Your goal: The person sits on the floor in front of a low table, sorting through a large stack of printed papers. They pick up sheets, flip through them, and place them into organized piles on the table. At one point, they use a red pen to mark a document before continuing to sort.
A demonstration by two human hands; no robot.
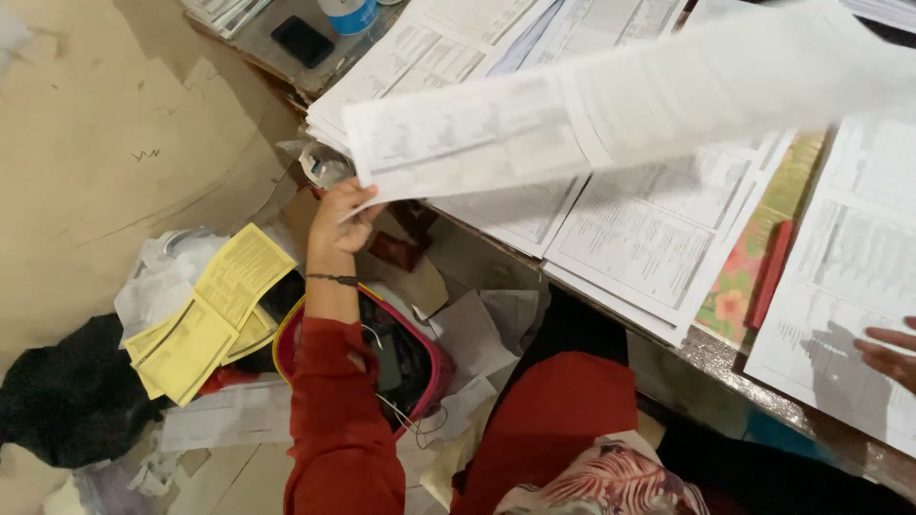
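Above the cluttered desk (pixel 735 358), a large printed sheet (pixel 611 119) is held in the air by the left hand (pixel 342 217), whose fingers are pinched shut on its lower left corner. The sheet is blurred, so its print cannot be made out, and its right end is cut off by the frame edge. Only the fingertips of the right hand (pixel 889 355) are seen at the right border; they are laid flat, slightly spread, on one of the paper stacks (pixel 840 286), and the rest of the hand is out of view. At least four stacks of printed forms are spread across the desk, partly hidden under the raised sheet. One dark phone (pixel 301 41) and the base of one bottle (pixel 349 13), cut off at the top, are seen at the far corner. On the floor, several yellow slips (pixel 212 310) and one open pink-rimmed bag (pixel 401 362) are seen beside the red sleeve (pixel 339 420).
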